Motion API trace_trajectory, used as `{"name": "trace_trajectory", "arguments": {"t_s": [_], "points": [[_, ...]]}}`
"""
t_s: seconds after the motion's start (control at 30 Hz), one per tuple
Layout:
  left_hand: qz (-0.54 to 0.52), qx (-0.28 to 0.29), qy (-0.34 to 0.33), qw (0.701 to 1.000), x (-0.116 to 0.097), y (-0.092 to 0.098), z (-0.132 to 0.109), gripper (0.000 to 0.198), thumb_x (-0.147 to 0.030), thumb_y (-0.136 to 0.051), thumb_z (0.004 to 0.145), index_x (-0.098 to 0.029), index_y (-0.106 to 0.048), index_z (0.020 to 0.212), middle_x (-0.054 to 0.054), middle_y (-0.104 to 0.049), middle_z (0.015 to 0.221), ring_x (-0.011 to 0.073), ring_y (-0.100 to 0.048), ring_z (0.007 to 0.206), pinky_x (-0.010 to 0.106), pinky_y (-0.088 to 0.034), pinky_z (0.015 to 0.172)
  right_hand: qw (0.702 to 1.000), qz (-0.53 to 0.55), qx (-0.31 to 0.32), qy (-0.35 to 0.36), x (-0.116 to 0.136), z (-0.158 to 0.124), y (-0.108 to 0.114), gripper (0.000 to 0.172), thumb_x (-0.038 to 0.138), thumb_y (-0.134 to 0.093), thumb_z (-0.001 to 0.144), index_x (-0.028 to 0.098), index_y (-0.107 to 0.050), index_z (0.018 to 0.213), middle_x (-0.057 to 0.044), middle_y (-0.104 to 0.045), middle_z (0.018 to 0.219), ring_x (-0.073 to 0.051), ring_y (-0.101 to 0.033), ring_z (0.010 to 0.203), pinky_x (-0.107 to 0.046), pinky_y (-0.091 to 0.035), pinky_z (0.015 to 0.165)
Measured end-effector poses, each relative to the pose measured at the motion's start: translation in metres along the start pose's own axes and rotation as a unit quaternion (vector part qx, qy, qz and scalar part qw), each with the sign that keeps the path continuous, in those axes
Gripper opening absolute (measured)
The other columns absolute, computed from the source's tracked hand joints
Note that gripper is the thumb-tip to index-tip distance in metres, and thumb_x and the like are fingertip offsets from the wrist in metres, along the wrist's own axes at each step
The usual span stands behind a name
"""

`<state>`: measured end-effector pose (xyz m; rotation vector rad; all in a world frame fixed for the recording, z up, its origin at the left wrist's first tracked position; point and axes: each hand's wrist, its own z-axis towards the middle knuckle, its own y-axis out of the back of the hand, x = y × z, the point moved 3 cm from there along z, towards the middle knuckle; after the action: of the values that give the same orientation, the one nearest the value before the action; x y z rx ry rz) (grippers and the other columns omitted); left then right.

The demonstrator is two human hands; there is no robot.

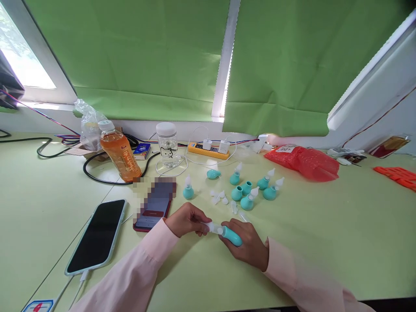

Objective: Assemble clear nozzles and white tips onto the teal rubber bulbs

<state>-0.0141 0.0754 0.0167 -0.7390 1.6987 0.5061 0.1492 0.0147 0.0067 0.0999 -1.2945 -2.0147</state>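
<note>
A teal squeeze bulb (232, 236) lies in my right hand (248, 243), whose fingers wrap around it. Out of the bulb's left end comes a clear, whitish nozzle piece (214, 228). My left hand (189, 220) pinches the tip of that nozzle, so both hands hold the same nasal aspirator between them. Just beyond my hands lie loose translucent small parts (218, 197) and a clear tube piece (234, 207). Several teal bulbs stand behind, some with clear nozzles, like the aspirator (247, 202). Two bulbs (237, 193) show open necks. One more aspirator (188, 190) stands apart on the left.
Left of my hands lie a phone in a pale case (97, 238) and a phone with a red edge (157, 203). Behind them stand a tea bottle (121, 154) and a clear jar (167, 147). A yellow power strip (211, 151) and red plastic bag (303, 162) lie at the back.
</note>
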Motion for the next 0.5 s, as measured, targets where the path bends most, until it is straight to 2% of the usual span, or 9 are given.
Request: {"name": "trace_trajectory", "arguments": {"t_s": [0.1,0.2,0.37,0.43,0.5], "points": [[0.050,-0.034,-0.024,0.998,-0.002,-0.002,0.000,0.030,-0.027,-0.069,0.052,-0.007,-0.066,0.075,0.004,-0.063,0.056,0.0092,-0.052,0.047,0.022,-0.044,0.050,1.000,0.018,0.003,-0.013,-0.001,0.001,0.002,0.015,0.028,-0.045,0.077,0.017,-0.054,0.084,-0.001,-0.054,0.063,-0.012,-0.050,0.057,-0.023,-0.034,0.050],[0.171,-0.043,-0.077,0.981,-0.006,-0.004,-0.002,0.029,-0.028,-0.062,0.061,-0.006,-0.066,0.081,0.007,-0.064,0.059,0.0101,-0.051,0.048,0.022,-0.043,0.050,0.997,0.061,0.011,-0.035,-0.001,0.004,0.003,0.013,0.027,-0.047,0.076,0.018,-0.055,0.079,0.000,-0.055,0.061,-0.011,-0.050,0.056,-0.022,-0.035,0.050],[0.368,-0.049,-0.217,0.903,-0.014,-0.010,-0.006,0.024,-0.023,-0.051,0.072,-0.008,-0.065,0.083,0.009,-0.064,0.061,0.0114,-0.051,0.051,0.022,-0.038,0.051,0.988,0.123,0.033,-0.093,-0.003,0.009,0.004,0.012,0.029,-0.053,0.071,0.018,-0.057,0.074,0.001,-0.057,0.060,-0.011,-0.051,0.055,-0.022,-0.038,0.052],[0.410,-0.045,-0.247,0.877,-0.015,-0.012,-0.007,0.024,-0.022,-0.049,0.074,-0.008,-0.065,0.083,0.009,-0.063,0.060,0.0114,-0.050,0.050,0.021,-0.035,0.049,0.983,0.128,0.053,-0.117,-0.004,0.009,0.004,0.011,0.029,-0.055,0.069,0.019,-0.058,0.072,0.001,-0.058,0.061,-0.011,-0.052,0.055,-0.022,-0.039,0.053],[0.429,-0.035,-0.259,0.864,-0.016,-0.013,-0.007,0.024,-0.021,-0.048,0.075,-0.007,-0.065,0.083,0.009,-0.063,0.058,0.0108,-0.049,0.047,0.021,-0.033,0.047,0.978,0.134,0.075,-0.144,-0.004,0.008,0.004,0.012,0.030,-0.057,0.067,0.019,-0.059,0.071,0.000,-0.059,0.062,-0.012,-0.053,0.057,-0.023,-0.040,0.054]]}}
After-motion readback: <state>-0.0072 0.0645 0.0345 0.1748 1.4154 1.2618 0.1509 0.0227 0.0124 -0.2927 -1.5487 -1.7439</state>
